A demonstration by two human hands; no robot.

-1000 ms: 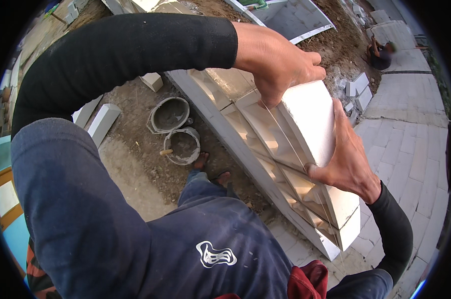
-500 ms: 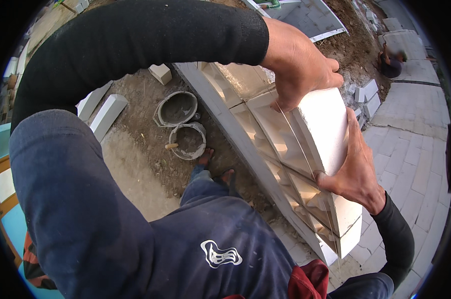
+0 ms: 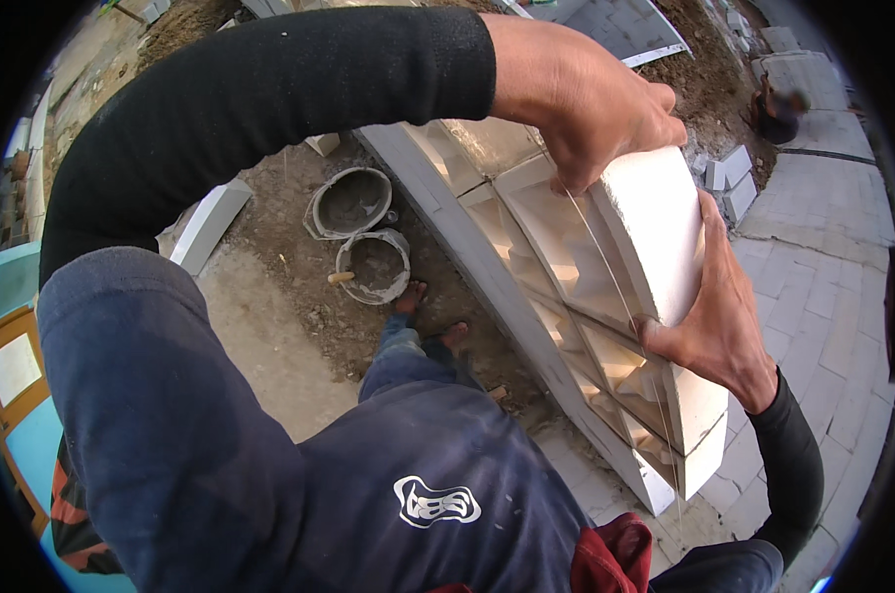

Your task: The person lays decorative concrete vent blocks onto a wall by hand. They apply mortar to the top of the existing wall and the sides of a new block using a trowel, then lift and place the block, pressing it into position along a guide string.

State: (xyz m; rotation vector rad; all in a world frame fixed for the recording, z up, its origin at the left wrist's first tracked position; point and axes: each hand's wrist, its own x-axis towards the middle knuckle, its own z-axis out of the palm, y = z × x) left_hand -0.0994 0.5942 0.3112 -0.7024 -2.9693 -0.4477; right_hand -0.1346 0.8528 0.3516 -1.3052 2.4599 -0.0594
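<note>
A pale cream breeze block [image 3: 653,232] with angular recesses in its face sits on top of a wall of similar patterned blocks [image 3: 620,368]. My left hand [image 3: 605,114] is closed over the block's far end, fingers across its top and thumb on the recessed face. Gripping the nearer end is my right hand [image 3: 721,321], its thumb on the patterned side and its fingers along the opposite side, partly hidden. A thin string line [image 3: 613,277] runs along the patterned face, passing close by both thumbs.
Two buckets of grey mortar, one farther [image 3: 351,203] and one nearer [image 3: 373,267], stand on the dirt left of the wall; a wooden handle [image 3: 340,278] sticks out of the nearer. White blocks [image 3: 210,225] lie beyond them. Paving [image 3: 813,326] spreads right; another person [image 3: 776,114] crouches far off.
The view has shifted slightly, so the wall, block and hands appear a little farther right. Both hands keep their hold on the block.
</note>
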